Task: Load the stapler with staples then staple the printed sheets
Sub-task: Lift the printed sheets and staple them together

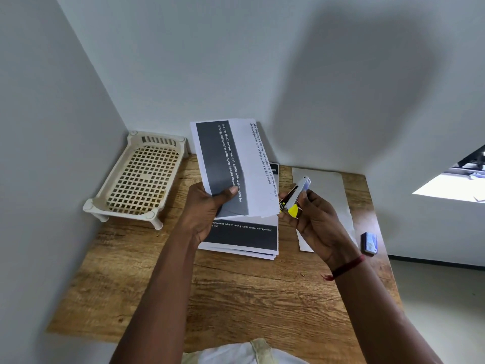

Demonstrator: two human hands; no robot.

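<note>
The left hand point(207, 208) grips a sheaf of printed sheets point(236, 166), lifted off the table point(236, 290) above the stack point(244, 240). The right hand point(317, 222) is closed around the stapler point(296, 195), its nose at the sheaf's lower right corner. A staple box point(369, 243) lies near the right edge, a tray point(139, 177) at the left.

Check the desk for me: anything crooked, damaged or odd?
Nothing damaged. The held sheets are bent lengthwise in the left hand. The right hand holds the stapler at their corner. The paper stack on the desk is slightly fanned.
</note>
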